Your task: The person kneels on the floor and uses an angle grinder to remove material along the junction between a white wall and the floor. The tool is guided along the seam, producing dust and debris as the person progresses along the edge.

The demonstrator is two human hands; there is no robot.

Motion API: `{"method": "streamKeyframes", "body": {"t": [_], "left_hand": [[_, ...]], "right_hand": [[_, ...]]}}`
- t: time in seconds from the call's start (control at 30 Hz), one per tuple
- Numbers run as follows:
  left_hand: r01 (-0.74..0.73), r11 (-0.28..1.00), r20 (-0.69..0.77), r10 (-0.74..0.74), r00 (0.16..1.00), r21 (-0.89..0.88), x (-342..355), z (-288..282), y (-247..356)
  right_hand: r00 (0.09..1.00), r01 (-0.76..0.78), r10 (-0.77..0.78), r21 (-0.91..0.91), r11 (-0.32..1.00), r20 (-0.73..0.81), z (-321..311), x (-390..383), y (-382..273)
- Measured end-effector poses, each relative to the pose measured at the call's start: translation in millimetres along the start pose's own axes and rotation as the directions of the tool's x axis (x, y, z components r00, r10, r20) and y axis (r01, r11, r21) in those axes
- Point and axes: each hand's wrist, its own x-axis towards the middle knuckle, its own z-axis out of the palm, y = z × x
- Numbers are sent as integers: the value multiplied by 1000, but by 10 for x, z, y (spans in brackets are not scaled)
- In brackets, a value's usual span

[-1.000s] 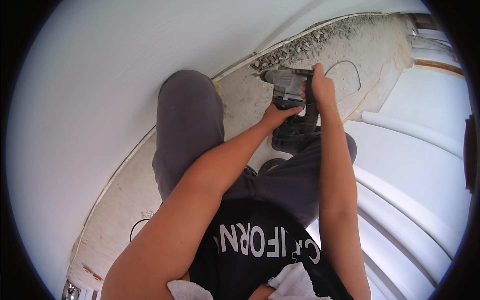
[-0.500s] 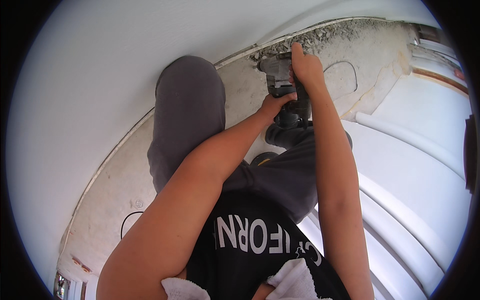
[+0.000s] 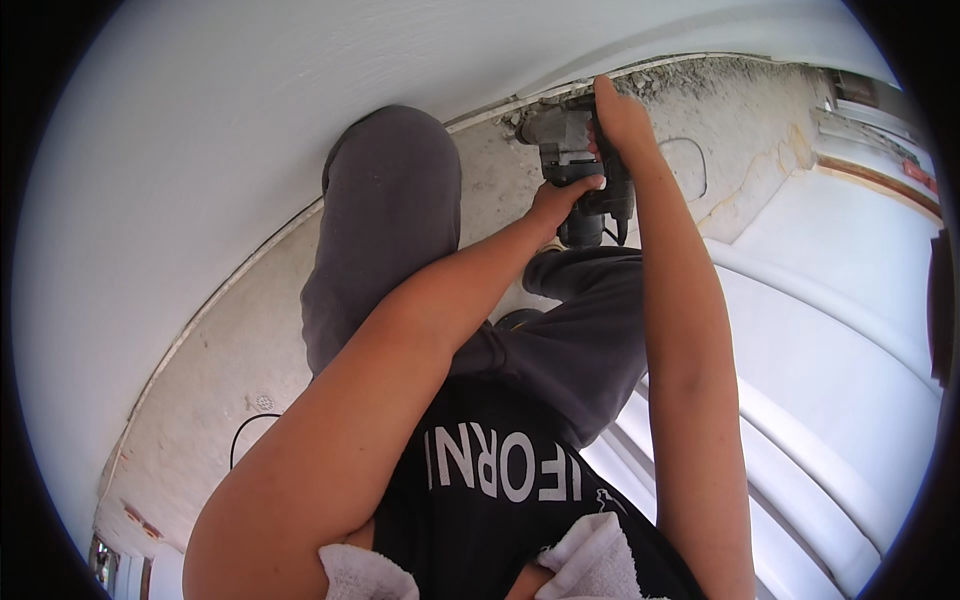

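Observation:
A grey and black rotary hammer drill (image 3: 558, 127) is held low against the foot of the white wall, its front end pointing left toward the wall's base. My right hand (image 3: 622, 125) is closed round its rear handle, the thumb lying along the top. Lower on the tool, my left hand (image 3: 562, 203) grips the dark motor body from the left side. The bit's tip cannot be made out. Broken grey rubble (image 3: 665, 78) lies along the wall's edge just beyond the drill.
The white wall (image 3: 200, 150) curves along the left and far side. A thin cable (image 3: 700, 165) loops on the concrete floor (image 3: 755, 130) right of the drill. Long white panels (image 3: 820, 290) lie at the right. My bent knee (image 3: 390, 180) is close to the wall.
The view has shifted slightly, and the drill with both hands appears a little further right. Both hands keep their grip on it.

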Motion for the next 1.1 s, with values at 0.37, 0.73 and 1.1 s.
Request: {"method": "streamKeyframes", "body": {"t": [0.37,0.73,1.1], "left_hand": [[-10,999,-52,13,999,53,57,-7,-47],[-46,997,-60,50,997,69,8,-33,-64],[-44,999,-87,45,995,20,-10,-58,-83]], "right_hand": [[996,-76,75,13,997,45,-23,-112,-82],[1000,24,-25,-75,997,-15,73,-7,39],[998,-69,69,-29,997,13,91,-190,-141]]}}
